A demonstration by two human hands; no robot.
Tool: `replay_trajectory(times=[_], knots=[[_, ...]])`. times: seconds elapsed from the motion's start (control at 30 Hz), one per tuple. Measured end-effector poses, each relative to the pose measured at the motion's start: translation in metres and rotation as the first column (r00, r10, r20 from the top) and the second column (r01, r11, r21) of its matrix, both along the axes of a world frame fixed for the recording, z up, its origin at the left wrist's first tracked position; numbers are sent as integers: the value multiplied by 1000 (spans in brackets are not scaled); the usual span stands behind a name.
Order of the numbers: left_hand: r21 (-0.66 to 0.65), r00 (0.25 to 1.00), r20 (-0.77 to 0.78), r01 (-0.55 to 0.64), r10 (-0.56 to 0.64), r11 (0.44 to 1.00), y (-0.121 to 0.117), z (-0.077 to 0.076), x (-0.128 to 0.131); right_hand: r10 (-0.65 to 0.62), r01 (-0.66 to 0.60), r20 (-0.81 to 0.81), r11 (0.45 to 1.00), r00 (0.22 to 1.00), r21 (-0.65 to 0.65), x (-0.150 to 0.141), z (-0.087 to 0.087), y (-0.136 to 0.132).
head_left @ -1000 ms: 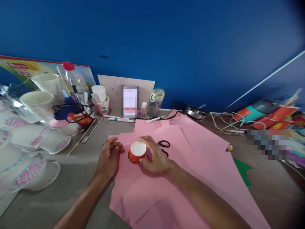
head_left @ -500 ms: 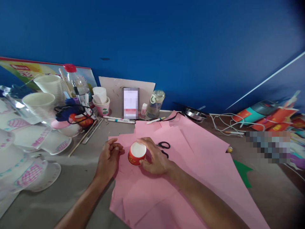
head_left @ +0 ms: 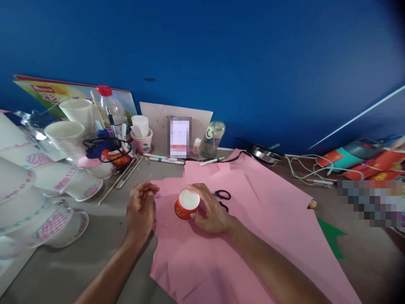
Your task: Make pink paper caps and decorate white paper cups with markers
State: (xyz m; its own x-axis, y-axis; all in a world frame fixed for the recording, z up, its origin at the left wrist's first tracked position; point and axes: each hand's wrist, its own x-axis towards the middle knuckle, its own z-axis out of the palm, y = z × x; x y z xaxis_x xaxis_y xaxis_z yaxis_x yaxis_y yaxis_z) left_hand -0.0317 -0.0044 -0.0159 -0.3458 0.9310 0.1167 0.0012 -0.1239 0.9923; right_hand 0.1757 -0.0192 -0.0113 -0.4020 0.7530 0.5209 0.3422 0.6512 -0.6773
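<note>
My right hand point(head_left: 211, 211) is closed round the side of a small red paper cup point(head_left: 183, 210) with gold print. The cup's white round end faces up, and pink paper point(head_left: 240, 253) lies beneath it. To the left, my left hand point(head_left: 141, 207) is apart from the cup, its fingers curled in over the paper's left edge. I see nothing between those fingers, though the palm is hidden. Black scissor handles point(head_left: 223, 194) show just beyond my right hand; the blades are hidden.
Decorated white paper cups point(head_left: 50, 223) and stacked cups point(head_left: 65, 135) crowd the left. Markers point(head_left: 163, 159), a phone point(head_left: 179, 137) and a glass bottle point(head_left: 212, 139) line the back. A tape roll point(head_left: 265, 154), white cables point(head_left: 292, 169) and green paper point(head_left: 332, 238) are at right.
The view has shifted slightly, so the scene sits further right. My left hand has drawn back leftward from the cup, fingers more curled. My right hand keeps its hold on the cup.
</note>
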Motion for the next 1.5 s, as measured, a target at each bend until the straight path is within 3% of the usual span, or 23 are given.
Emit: replay_trajectory(times=[0.63, 0.93, 1.07, 1.17, 1.33, 1.5], knots=[[-46, 995, 81, -47, 51, 998, 0, 5, 0, -30, 31, 34, 999, 999, -16, -1, 0, -3], [-2, 997, 74, -22, 22, 1000, -3, 6, 0, -96, 97, 59, 995, 994, -11, -7, 1, -9], [35, 998, -25, 58, -57, 998, -7, 4, 1, -112, 111, 64, 994, 992, 8, -9, 1, -10], [81, 971, -148, 199, -185, 977, -10, 4, 2, -115, 114, 65, 993, 991, 26, -9, 1, -9], [143, 807, -447, 490, -385, 860, -18, 4, 3, -86, 84, 70, 996, 994, 36, -6, -1, -4], [205, 626, -679, 663, -383, 720, -18, 0, 5, -53, 52, 32, 998, 998, 42, -5, 0, -1]])
